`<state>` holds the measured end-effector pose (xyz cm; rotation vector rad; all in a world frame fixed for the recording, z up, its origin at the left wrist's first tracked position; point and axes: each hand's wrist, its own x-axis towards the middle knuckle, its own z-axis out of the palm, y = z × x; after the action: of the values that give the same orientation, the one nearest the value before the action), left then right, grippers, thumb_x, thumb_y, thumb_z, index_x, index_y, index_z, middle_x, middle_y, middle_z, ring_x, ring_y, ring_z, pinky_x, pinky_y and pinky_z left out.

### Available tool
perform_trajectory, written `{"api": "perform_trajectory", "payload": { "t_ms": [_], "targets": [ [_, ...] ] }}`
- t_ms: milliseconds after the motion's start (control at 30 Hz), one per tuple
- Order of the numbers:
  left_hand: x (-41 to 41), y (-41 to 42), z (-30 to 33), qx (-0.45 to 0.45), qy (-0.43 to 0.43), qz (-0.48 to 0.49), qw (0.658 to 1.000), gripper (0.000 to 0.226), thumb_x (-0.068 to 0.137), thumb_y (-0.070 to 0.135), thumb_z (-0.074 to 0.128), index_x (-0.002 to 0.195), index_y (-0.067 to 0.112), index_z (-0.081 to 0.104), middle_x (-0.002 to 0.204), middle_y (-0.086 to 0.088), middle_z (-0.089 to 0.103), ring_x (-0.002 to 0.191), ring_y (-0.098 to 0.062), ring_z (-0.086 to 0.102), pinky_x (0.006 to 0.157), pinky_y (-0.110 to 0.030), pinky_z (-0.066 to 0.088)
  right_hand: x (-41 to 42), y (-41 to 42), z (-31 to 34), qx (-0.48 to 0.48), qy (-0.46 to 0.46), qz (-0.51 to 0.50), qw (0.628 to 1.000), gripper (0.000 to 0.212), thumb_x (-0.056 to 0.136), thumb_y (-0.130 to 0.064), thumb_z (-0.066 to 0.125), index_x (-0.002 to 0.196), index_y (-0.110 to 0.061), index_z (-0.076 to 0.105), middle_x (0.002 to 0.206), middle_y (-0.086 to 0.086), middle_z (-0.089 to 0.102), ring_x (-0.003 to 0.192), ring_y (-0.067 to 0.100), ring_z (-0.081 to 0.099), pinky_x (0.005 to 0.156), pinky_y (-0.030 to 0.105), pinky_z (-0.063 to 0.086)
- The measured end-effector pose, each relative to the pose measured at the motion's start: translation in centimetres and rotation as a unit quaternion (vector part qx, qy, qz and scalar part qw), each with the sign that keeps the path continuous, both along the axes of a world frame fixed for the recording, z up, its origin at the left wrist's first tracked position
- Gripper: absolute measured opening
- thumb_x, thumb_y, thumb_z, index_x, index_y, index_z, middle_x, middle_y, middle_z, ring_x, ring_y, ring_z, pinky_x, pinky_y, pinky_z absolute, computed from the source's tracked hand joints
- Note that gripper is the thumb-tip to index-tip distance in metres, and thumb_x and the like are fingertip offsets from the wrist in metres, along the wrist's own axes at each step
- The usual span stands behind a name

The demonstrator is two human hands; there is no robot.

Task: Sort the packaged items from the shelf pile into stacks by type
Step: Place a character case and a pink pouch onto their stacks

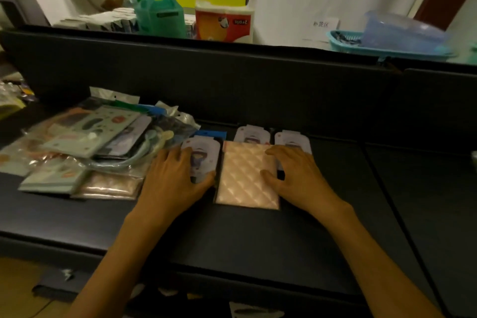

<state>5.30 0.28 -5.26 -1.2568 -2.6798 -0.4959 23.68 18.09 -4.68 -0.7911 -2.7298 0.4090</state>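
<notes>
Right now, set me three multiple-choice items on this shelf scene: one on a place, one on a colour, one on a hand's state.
1. Where is the unsorted pile?
A. left of both hands
B. right of both hands
C. on the floor

2. What colour is the quilted pack?
A. green
B. pale pink
C. black

3. What is the left hand doing?
A. hanging off the shelf
B. lifting a basket
C. resting on a white pack

Answers:
1 A: the pile lies on the shelf left of the left hand.
2 B: its shiny diamond-quilted face is pale pink.
3 C: its fingers lie across the white pack's left side, thumb at the lower edge; the right hand rests on the pink pack's right side.
</notes>
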Motion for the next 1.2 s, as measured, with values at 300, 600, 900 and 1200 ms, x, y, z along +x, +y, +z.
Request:
{"api": "perform_trajectory", "payload": {
  "t_ms": [300, 600, 900, 1200],
  "targets": [
    [-2.0, 1.5, -1.3, -0.012, -0.024, -0.006, 1.0, 0.106, 0.062, 0.081, 0.05, 0.143, 0.018, 0.022, 0.144, -0.015, 0.037, 0.128, -0.036, 0.034, 0.101, -0.047, 0.034, 0.0, -2.5, -0.5, -0.01, 0.029, -0.105, 0.994, 0.065, 0.087, -0.054, 0.052, 0.142, -0.022, 0.035, 0.145, 0.003, 0.038, 0.133, 0.022, 0.03, 0.111, 0.037, 0.024],
    [-3.0, 0.6, -0.3, 0.106, -0.158, -0.106, 0.976, 0.089, 0.069, 0.034, 0.08, 0.142, 0.014, 0.033, 0.138, -0.014, 0.043, 0.119, -0.033, 0.046, 0.097, -0.043, 0.043, -1.0, -6.8, -0.8, -0.107, 0.054, -0.231, 0.965, 0.098, 0.067, -0.069, 0.065, 0.142, -0.018, 0.028, 0.14, 0.006, 0.034, 0.124, 0.026, 0.04, 0.094, 0.035, 0.038],
    [-3.8, -0.2, 0.7, 0.22, -0.353, -0.148, 0.897, 0.052, 0.083, 0.016, 0.069, 0.13, 0.019, 0.047, 0.118, -0.006, 0.061, 0.09, -0.012, 0.058, 0.07, -0.03, 0.054, -0.3, -7.7, 0.4, -0.282, 0.213, -0.243, 0.903, 0.067, 0.071, -0.033, 0.081, 0.127, -0.018, 0.046, 0.11, -0.008, 0.057, 0.099, 0.01, 0.057, 0.067, 0.011, 0.047],
    [-1.0, -1.2, 1.7, 0.279, -0.603, -0.186, 0.724, 0.044, 0.075, 0.022, 0.073, 0.108, 0.043, 0.051, 0.104, 0.005, 0.063, 0.077, -0.013, 0.071, 0.05, -0.037, 0.057, 6.2, -9.8, -0.3, -0.333, 0.438, -0.255, 0.795, 0.044, 0.086, -0.015, 0.066, 0.123, -0.025, 0.044, 0.113, 0.002, 0.062, 0.082, 0.016, 0.069, 0.045, 0.033, 0.053]
  ]
}}
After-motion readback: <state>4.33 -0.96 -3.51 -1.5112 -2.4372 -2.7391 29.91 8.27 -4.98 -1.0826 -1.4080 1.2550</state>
